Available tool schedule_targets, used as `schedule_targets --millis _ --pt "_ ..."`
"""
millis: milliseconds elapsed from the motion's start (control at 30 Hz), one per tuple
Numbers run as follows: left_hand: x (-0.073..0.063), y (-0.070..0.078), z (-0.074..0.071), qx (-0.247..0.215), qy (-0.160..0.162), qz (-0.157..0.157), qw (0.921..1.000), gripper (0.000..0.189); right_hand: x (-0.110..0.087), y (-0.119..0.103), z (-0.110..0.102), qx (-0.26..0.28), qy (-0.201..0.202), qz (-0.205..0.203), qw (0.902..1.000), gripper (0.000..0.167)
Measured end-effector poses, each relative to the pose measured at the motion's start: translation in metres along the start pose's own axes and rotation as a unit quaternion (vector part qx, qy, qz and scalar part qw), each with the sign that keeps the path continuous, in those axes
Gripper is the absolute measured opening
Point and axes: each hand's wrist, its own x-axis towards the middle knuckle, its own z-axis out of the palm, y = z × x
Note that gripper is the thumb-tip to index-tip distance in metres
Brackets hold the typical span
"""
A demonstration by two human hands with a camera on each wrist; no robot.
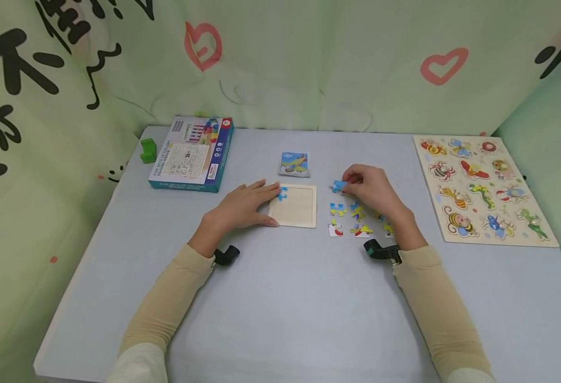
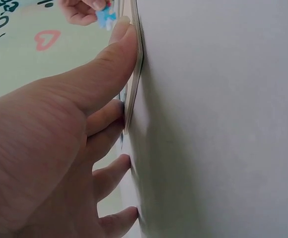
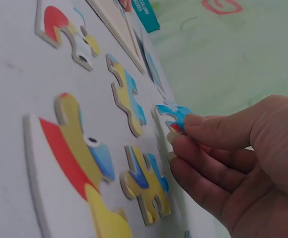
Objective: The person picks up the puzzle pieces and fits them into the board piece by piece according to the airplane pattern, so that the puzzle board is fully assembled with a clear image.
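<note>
My right hand (image 1: 372, 187) pinches a blue jigsaw piece (image 3: 173, 113) between thumb and fingers, just off the table behind the loose pieces. In the right wrist view the piece has a small red and yellow patch at its lower edge. My left hand (image 1: 243, 206) lies with fingers spread at the left side of a square wooden puzzle tray (image 1: 297, 225), thumb and fingertips touching its edge. One blue piece (image 1: 282, 193) sits in the tray's upper left corner. Several loose jigsaw pieces (image 3: 127, 94) lie to the right of the tray, in yellow, blue, red and white.
Behind the tray lies a small airplane picture (image 1: 294, 164). A boxed toy (image 1: 184, 159) and a green block (image 1: 148, 151) are at the back left. On the right rests a wooden insect puzzle board (image 1: 484, 189). Fabric walls (image 1: 319, 64) border the table.
</note>
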Motion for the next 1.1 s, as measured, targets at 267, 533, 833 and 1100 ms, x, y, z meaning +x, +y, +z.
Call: schedule_targets --millis 267,533,833,1100 --pt "0.000 0.000 0.001 0.000 -0.002 -0.002 1.0000 0.091 0.004 -0.010 0.018 0.021 -0.010 -0.020 0.9995 0.012" --pt "-0.001 -0.002 0.002 0.003 -0.003 -0.002 1.0000 0.092 0.008 -0.025 0.033 0.040 -0.027 -0.034 0.9983 0.010" --pt "0.002 -0.004 0.001 0.011 -0.005 0.001 0.9999 0.091 0.015 -0.046 0.050 0.059 -0.049 -0.042 0.9961 0.010" --pt "0.001 -0.002 0.000 0.000 -0.003 0.008 1.0000 0.091 0.023 -0.051 0.060 0.058 -0.069 -0.045 0.9949 0.009"
